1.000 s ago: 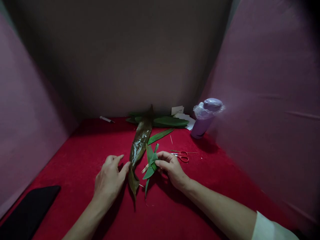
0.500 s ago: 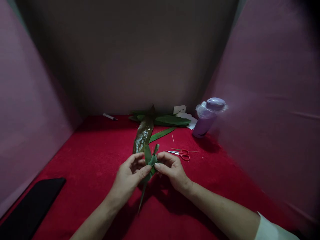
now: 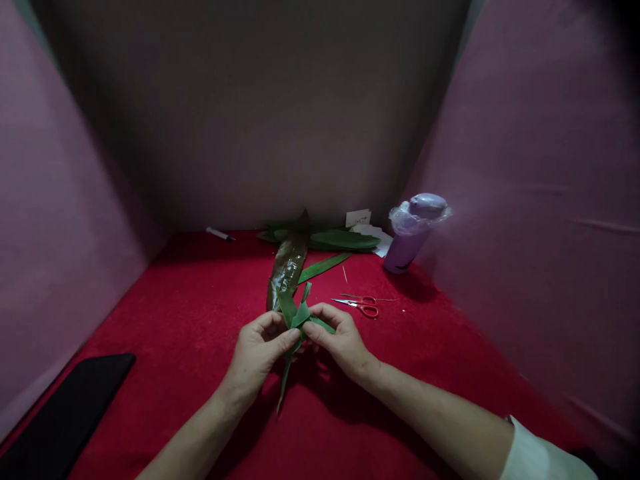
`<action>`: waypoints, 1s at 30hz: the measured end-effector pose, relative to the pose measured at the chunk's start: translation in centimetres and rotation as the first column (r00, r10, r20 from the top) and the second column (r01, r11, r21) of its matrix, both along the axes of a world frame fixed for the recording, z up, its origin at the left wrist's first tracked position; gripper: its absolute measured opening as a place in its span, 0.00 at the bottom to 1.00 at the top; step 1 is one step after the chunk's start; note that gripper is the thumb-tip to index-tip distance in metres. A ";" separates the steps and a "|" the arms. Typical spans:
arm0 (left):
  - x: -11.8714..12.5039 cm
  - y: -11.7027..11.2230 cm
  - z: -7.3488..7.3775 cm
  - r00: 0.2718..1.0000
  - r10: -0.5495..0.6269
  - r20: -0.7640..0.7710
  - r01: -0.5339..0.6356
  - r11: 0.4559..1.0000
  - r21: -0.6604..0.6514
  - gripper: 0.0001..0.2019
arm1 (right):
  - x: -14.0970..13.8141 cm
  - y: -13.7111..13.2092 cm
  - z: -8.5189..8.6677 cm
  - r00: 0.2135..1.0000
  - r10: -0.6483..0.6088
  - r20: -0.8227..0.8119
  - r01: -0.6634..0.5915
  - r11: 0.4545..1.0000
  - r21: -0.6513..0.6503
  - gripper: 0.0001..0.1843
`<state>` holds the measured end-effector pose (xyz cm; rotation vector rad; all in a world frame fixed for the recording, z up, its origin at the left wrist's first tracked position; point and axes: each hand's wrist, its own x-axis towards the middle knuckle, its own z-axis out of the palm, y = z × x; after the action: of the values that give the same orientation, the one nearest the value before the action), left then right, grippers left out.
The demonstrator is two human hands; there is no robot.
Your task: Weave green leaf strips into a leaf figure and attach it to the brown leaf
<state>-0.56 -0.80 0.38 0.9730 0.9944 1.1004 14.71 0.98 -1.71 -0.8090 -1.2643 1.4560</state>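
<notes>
The folded leaf (image 3: pixel 301 315) is held up just above the red table (image 3: pixel 175 313), midway between the two hands. The left hand (image 3: pixel 257 357) has it pinched from one side and the right hand (image 3: pixel 345 340) from the other, thumbs on the near face; so each grip is closed on the leaf. Ends stick out at the top and to the right, and a thin tail hangs below.

The step in hand appears to be shaping or tightening the folds. The next move would seem to call for one hand pinning the crossing while the other works a loose end, gently enough not to tear it.

Just beyond lies the brown leaf (image 3: pixel 290 260), with a green strip (image 3: pixel 324 267) beside it. To the right are the scissors (image 3: pixel 369 307), unheld; farther back, the leaf pile (image 3: pixel 347 240) and the purple cup (image 3: pixel 406 252).
</notes>
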 end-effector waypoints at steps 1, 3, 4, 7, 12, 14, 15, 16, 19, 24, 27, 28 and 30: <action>0.1 0.0 0.0 1.000 -0.010 0.009 0.010 1.000 0.001 0.10 | -0.1 0.0 0.0 1.000 -0.009 0.004 0.009 1.000 0.000 0.12; 0.2 0.1 0.0 1.000 -0.024 0.016 0.024 1.000 0.004 0.11 | -0.1 0.0 0.0 1.000 -0.018 0.007 0.018 1.000 -0.006 0.12; 0.2 0.1 0.0 1.000 -0.020 0.007 0.020 1.000 0.008 0.10 | 0.0 0.0 -0.1 1.000 -0.021 0.007 0.021 1.000 -0.007 0.12; 0.1 0.1 0.2 0.999 0.017 -0.040 -0.016 1.000 0.024 0.09 | 0.2 0.1 -0.2 1.000 -0.027 0.001 0.027 1.000 -0.011 0.11; -0.3 0.0 0.1 0.998 0.018 -0.061 -0.018 1.000 0.014 0.09 | 0.4 0.3 -0.3 1.000 0.007 0.026 -0.005 0.999 -0.045 0.12; -0.3 0.1 0.0 0.998 0.019 -0.062 -0.019 1.000 0.004 0.09 | 0.3 0.3 -0.3 1.000 0.005 0.029 -0.003 0.998 -0.061 0.12; -0.3 0.1 0.0 0.998 0.028 -0.063 -0.028 1.000 0.001 0.09 | 0.3 0.3 -0.3 1.000 0.005 0.030 -0.002 0.997 -0.072 0.12; -0.2 0.1 0.0 0.997 0.039 -0.067 -0.039 0.999 -0.001 0.09 | 0.2 0.2 -0.2 0.999 0.006 0.033 -0.004 0.997 -0.083 0.12; -0.2 0.1 0.0 0.991 0.093 -0.097 -0.093 0.996 0.002 0.10 | 0.2 0.2 -0.3 0.998 0.018 0.064 -0.012 0.996 -0.093 0.11; -0.2 0.0 0.2 0.983 0.117 -0.140 -0.119 0.993 -0.009 0.11 | 0.3 0.5 -0.4 0.991 -0.020 0.132 0.023 1.000 -0.021 0.10; -0.2 0.0 0.2 0.985 0.116 -0.127 -0.120 0.992 -0.029 0.11 | 0.4 0.6 -0.3 0.990 -0.017 0.143 0.015 1.000 0.016 0.09; -0.2 0.0 0.2 0.985 0.118 -0.124 -0.123 0.992 -0.038 0.11 | 0.5 0.6 -0.2 0.990 -0.003 0.142 0.001 1.000 0.015 0.09; -0.2 0.0 0.2 0.985 0.117 -0.125 -0.124 0.991 -0.052 0.11 | 0.5 0.6 -0.1 0.990 0.034 0.140 -0.034 0.999 -0.004 0.09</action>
<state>-0.74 -0.81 0.57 0.9500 1.1915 1.1150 15.19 1.62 -1.81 -0.9083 -1.3877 1.4480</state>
